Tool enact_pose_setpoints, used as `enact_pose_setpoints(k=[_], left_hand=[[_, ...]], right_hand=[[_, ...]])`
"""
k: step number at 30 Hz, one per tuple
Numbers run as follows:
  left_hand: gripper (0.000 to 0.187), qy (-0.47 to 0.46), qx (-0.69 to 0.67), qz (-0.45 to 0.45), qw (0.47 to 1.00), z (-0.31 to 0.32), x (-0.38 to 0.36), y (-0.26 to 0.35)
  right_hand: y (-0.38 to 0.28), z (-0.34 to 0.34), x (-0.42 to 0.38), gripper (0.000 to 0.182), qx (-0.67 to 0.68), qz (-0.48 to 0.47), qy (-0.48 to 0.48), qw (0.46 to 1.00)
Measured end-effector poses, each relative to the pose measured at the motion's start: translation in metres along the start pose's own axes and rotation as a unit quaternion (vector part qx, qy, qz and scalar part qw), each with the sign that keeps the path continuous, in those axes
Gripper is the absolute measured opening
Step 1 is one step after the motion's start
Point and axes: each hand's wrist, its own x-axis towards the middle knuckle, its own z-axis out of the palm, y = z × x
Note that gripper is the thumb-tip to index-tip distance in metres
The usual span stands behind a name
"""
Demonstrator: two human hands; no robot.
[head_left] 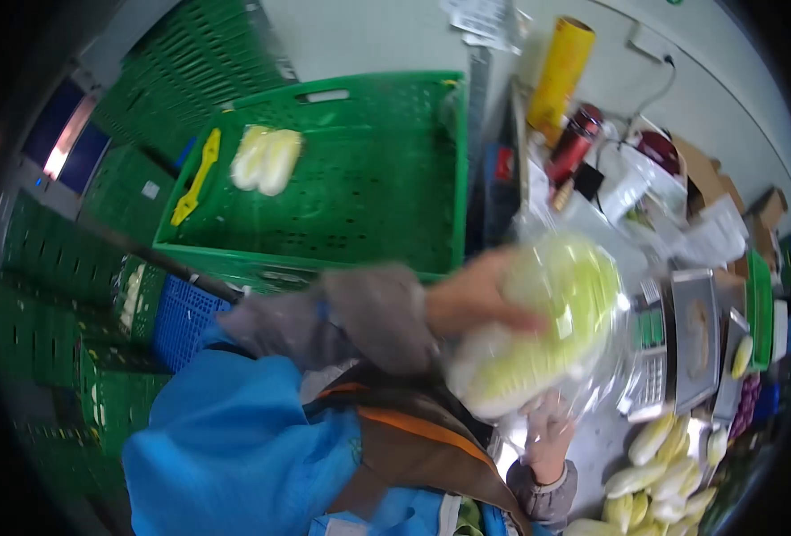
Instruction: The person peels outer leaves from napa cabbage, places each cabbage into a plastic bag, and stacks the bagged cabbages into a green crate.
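A clear plastic bag of endives [574,308], pale with yellow-green tips, is held up close in front of me. My left hand [485,295] reaches in from the left and grips the bag's side, fingers and thumb wrapped round it, slightly blurred. At the bag's lower edge, my right hand [552,433] has its fingers closed on the plastic; part of them is hidden behind the film. Loose endives [668,473] lie in a pile to the lower right of that hand.
A large green crate [324,259] holds a bagged pack of endives [267,161] and a yellow strip [197,179]. On the right are a weighing scale [694,339], a yellow roll [562,76] and a red bottle [576,143]. Stacked green crates [47,259] and a blue crate [185,317] stand left.
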Motion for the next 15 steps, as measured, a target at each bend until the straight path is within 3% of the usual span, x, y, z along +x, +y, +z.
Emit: enact_pose_setpoints(k=[1, 2, 3, 4, 6, 7, 8, 10, 11, 12, 13, 14, 15], left_hand=[[0.048, 0.032, -0.022, 0.036, 0.999, -0.028, -0.011, 0.028], [0.045, 0.053, -0.089, 0.042, 0.994, -0.053, -0.023, 0.057], [0.043, 0.106, -0.128, 0.015, 0.986, -0.086, -0.033, 0.079], [0.043, 0.223, -0.066, 0.017, 0.973, -0.119, -0.044, 0.100], [0.043, 0.239, -0.101, -0.021, 0.965, -0.187, -0.056, 0.134], [0.043, 0.277, -0.055, -0.058, 0.958, -0.220, -0.061, 0.141], [0.042, 0.310, -0.007, -0.095, 0.946, -0.252, -0.063, 0.142], [0.043, 0.353, 0.023, -0.150, 0.923, -0.308, -0.069, 0.126], [0.042, 0.372, 0.018, -0.172, 0.912, -0.346, -0.074, 0.113], [0.042, 0.385, 0.014, -0.198, 0.901, -0.360, -0.073, 0.105], [0.043, 0.450, 0.038, -0.229, 0.862, -0.369, -0.076, 0.098], [0.037, 0.472, 0.003, -0.206, 0.857, -0.371, -0.076, 0.088], [0.044, 0.455, 0.066, -0.206, 0.864, -0.430, -0.085, 0.061]], right_hand=[[-0.023, 0.012, 0.015, 0.015, -0.127, -0.053, -0.104, 0.985], [-0.040, 0.029, 0.029, 0.016, -0.174, -0.172, -0.182, 0.952], [-0.047, 0.040, 0.036, 0.016, -0.141, -0.155, -0.212, 0.955], [-0.053, 0.049, 0.041, 0.016, -0.108, -0.137, -0.239, 0.955], [-0.056, 0.046, 0.054, 0.013, -0.135, -0.145, -0.243, 0.950], [-0.058, 0.043, 0.060, 0.010, -0.161, -0.145, -0.248, 0.944], [-0.061, 0.041, 0.060, 0.010, -0.197, -0.140, -0.221, 0.945], [-0.061, 0.018, 0.054, 0.017, -0.134, -0.124, -0.220, 0.958], [-0.071, 0.016, 0.042, 0.028, -0.034, -0.062, -0.152, 0.986], [-0.045, 0.002, 0.024, 0.028, 0.212, 0.020, 0.023, 0.977], [-0.021, -0.024, 0.020, 0.028, 0.276, -0.077, -0.192, 0.939], [-0.042, -0.020, 0.045, 0.028, 0.308, -0.171, -0.386, 0.852], [-0.025, -0.014, 0.076, 0.025, 0.339, -0.241, -0.640, 0.646]])
